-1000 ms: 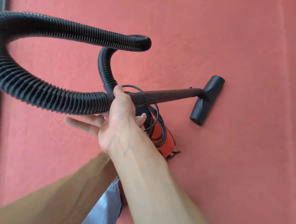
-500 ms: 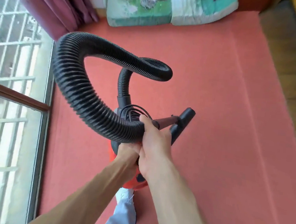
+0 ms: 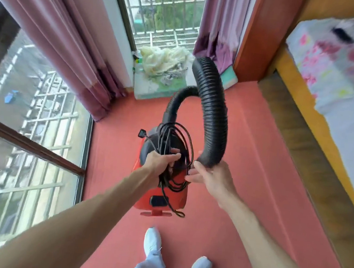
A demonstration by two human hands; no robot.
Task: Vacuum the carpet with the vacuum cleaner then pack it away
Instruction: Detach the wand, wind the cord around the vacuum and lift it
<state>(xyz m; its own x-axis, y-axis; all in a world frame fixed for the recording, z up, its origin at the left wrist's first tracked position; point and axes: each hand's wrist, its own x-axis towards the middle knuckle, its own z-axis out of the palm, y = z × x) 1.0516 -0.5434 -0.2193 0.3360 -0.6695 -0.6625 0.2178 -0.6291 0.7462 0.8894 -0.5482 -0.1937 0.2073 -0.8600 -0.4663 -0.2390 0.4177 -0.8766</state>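
The red vacuum cleaner (image 3: pixel 162 194) hangs above the salmon carpet (image 3: pixel 251 163), just in front of me. My left hand (image 3: pixel 161 161) grips its top handle together with the coiled black cable (image 3: pixel 183 137); the plug (image 3: pixel 142 133) sticks out to the left. A ribbed black hose (image 3: pixel 214 116) rises from the vacuum's top, arcs up and right, and comes down into my right hand (image 3: pixel 212 176). That hand holds the hose's lower end, thumb round it and fingers pointing left. The wand and floor nozzle are hidden.
A large window (image 3: pixel 29 140) with purple curtains (image 3: pixel 71 46) runs along the left. A pale cloth heap (image 3: pixel 164 60) lies on a green cushion at the far end. A bed with a yellow frame (image 3: pixel 316 126) and a strip of wooden floor (image 3: pixel 296 150) border the right. My white shoes (image 3: pixel 153 240) stand on the carpet.
My view has lifted from the carpet to the room. The hose loop swung from left to right, the wand and nozzle left view, and my right hand moved away to the right of my left.
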